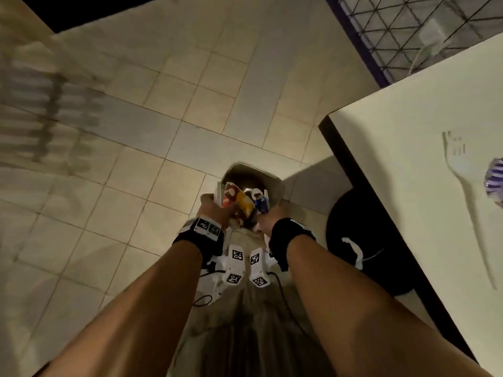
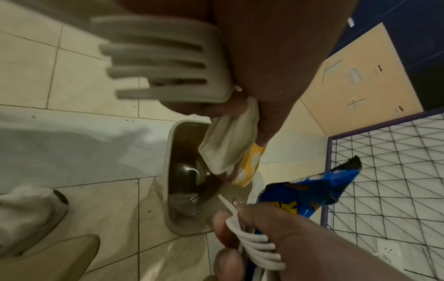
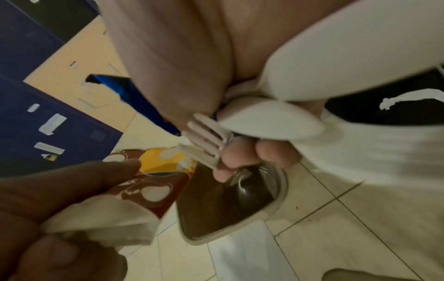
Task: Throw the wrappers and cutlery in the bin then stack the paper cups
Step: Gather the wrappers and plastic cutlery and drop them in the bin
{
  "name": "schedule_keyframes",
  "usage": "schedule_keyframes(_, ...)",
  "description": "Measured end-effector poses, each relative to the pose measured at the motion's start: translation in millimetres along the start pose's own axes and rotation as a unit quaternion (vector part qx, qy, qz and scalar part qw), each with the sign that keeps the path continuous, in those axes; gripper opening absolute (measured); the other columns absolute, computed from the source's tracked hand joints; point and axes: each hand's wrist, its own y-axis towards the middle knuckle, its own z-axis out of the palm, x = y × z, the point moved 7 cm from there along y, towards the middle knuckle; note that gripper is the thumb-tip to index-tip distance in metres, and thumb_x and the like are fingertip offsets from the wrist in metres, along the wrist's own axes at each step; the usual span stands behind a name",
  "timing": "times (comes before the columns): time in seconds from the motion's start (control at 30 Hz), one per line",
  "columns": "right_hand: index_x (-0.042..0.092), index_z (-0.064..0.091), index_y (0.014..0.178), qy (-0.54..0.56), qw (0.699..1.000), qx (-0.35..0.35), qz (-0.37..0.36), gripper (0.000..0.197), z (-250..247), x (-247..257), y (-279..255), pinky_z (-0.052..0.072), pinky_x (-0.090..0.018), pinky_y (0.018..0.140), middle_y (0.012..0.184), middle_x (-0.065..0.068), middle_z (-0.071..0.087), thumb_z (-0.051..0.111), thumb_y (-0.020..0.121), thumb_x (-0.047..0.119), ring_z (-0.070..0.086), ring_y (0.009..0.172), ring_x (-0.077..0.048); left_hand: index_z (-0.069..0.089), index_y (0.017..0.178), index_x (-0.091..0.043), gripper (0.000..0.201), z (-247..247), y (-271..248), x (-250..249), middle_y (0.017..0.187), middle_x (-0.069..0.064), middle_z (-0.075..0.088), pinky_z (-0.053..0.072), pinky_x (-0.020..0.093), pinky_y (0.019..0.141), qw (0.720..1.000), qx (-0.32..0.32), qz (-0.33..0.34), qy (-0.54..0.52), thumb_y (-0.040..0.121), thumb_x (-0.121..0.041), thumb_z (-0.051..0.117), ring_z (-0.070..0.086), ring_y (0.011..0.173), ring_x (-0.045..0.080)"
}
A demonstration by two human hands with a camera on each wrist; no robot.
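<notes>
Both hands hang over the open grey bin [image 1: 275, 183] on the floor. My left hand [image 1: 215, 210] grips a red and yellow wrapper [image 1: 239, 202], a white napkin [image 2: 228, 140] and a white plastic fork [image 2: 163, 62]. My right hand [image 1: 268, 217] grips a blue wrapper [image 1: 260, 200] together with white plastic forks [image 3: 206, 140] and a spoon [image 3: 271, 121]. The bin's dark inside [image 3: 223, 205] holds clear plastic pieces. Another white fork [image 1: 462, 183] lies on the white table [image 1: 408, 159] at the right, beside a purple-striped item [image 1: 495, 180] cut off by the frame edge.
The floor is pale tile. A black round object [image 1: 362, 235] with a white scrap on it sits under the table's edge, right of the bin. A wire grid panel [image 1: 408, 31] stands at the far right. My feet are close to the bin.
</notes>
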Motion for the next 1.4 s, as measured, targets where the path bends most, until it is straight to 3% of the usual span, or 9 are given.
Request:
schedule_keyframes(0.3,0.001,0.063,0.109,0.037,0.995,0.019,0.086,0.015,10,-29,82,0.042,-0.021,0.04,0.07,-0.017,0.064,0.053,0.097,0.001,0.056,0.045,-0.02,0.046,0.137,-0.013,0.078,66,91,6,0.118,0.013,0.065,0.054,0.048,0.095,0.991,0.044,-0.018,0.128,0.075,-0.051,0.076,0.064,0.102,0.034)
schedule_keyframes(0.43,0.001,0.06,0.099,0.087,0.992,0.031,0.089,0.015,14,-32,95,0.038,-0.018,0.036,0.068,-0.014,0.059,0.068,0.094,0.013,0.051,0.04,-0.018,0.06,0.127,-0.005,0.066,85,111,1,0.104,0.011,0.067,0.056,0.035,0.08,0.979,0.07,0.003,0.19,0.086,-0.055,0.069,0.068,0.096,0.034)
schedule_keyframes(0.63,0.003,0.063,0.1,0.121,0.991,0.017,0.056,0.022,17,-13,102,0.045,-0.031,0.056,0.075,-0.012,0.06,0.073,0.089,0.019,0.055,0.063,-0.026,0.049,0.144,-0.024,0.06,88,103,-19,0.127,0.019,0.064,0.055,0.042,0.096,0.952,0.113,0.096,0.267,0.093,-0.053,0.057,0.064,0.113,0.041)
schedule_keyframes(0.77,0.002,0.057,0.084,0.119,0.99,0.047,0.061,0.021,15,-3,97,0.044,-0.022,0.042,0.067,-0.011,0.055,0.071,0.092,0.015,0.053,0.058,-0.023,0.052,0.139,-0.017,0.057,75,100,-32,0.125,0.02,0.068,0.055,0.041,0.093,0.952,0.091,0.117,0.268,0.09,-0.043,0.066,0.066,0.114,0.041)
schedule_keyframes(0.87,0.003,0.054,0.113,0.177,0.98,0.064,0.069,0.039,19,6,99,0.061,-0.035,0.069,0.097,-0.015,0.059,0.075,0.089,0.025,0.063,0.087,-0.031,0.046,0.143,-0.013,0.058,62,101,-33,0.131,0.022,0.063,0.049,0.041,0.096,0.963,0.082,0.094,0.24,0.094,-0.035,0.065,0.061,0.12,0.041)
schedule_keyframes(1.0,0.005,0.06,0.123,0.177,0.983,-0.007,0.037,0.051,15,12,99,0.059,-0.047,0.09,0.107,-0.013,0.063,0.07,0.086,0.039,0.065,0.097,-0.032,0.05,0.14,-0.011,0.051,50,94,-32,0.133,0.02,0.063,0.048,0.038,0.097,0.971,0.057,0.089,0.214,0.095,-0.033,0.06,0.06,0.121,0.039)
schedule_keyframes(1.17,0.008,0.066,0.108,0.083,0.996,-0.02,-0.02,0.049,9,22,72,0.052,-0.039,0.087,0.099,-0.007,0.06,0.059,0.084,0.05,0.06,0.098,-0.03,0.05,0.144,-0.009,0.049,34,49,-37,0.144,0.018,0.058,0.047,0.036,0.1,0.965,0.087,0.095,0.23,0.097,-0.019,0.061,0.055,0.131,0.037)
schedule_keyframes(1.27,0.017,0.066,0.093,0.008,0.998,-0.025,-0.054,0.024,6,26,42,0.039,-0.031,0.077,0.092,-0.003,0.057,0.053,0.096,0.036,0.054,0.09,-0.024,0.063,0.132,-0.004,0.043,9,17,-30,0.132,0.025,0.065,0.057,0.035,0.081,0.989,0.071,0.052,0.115,0.095,-0.027,0.063,0.063,0.122,0.042)
schedule_keyframes(1.4,0.014,0.062,0.113,-0.026,0.996,-0.005,-0.083,0.03,4,29,-29,0.045,-0.032,0.086,0.115,-0.013,0.062,0.053,0.092,0.034,0.06,0.104,-0.03,0.07,0.126,-0.019,0.067,-33,-32,-25,0.117,0.017,0.074,0.055,0.051,0.1,0.995,0.052,0.056,0.071,0.068,-0.05,0.059,0.068,0.112,0.036)
